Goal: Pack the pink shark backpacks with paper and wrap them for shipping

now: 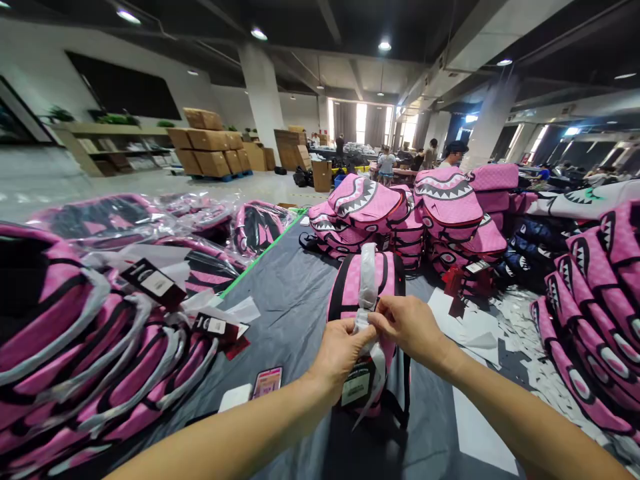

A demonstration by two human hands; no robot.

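A pink backpack point(345, 280) with black trim stands upright on the grey-covered table, in the middle of the head view. A whitish wrapping strip point(369, 273) runs down over its top, and a loose tail hangs lower down. My left hand point(340, 350) pinches this strip with thumb and fingers from the left. Close against it, my right hand point(407, 327) is closed on the same strip from the right. The fingertips hide the exact spot where they meet. Below my left hand a dark hang tag point(356, 383) with a pale label lies against the backpack.
Pink backpacks with wrapped handles point(100, 353) lean in a row at left, plastic-bagged ones point(260, 227) behind. More pink backpacks point(370, 200) are piled ahead and stacked at right point(590, 320). A phone point(267, 382) and paper sheets point(480, 420) lie on the table point(280, 300). People work far back.
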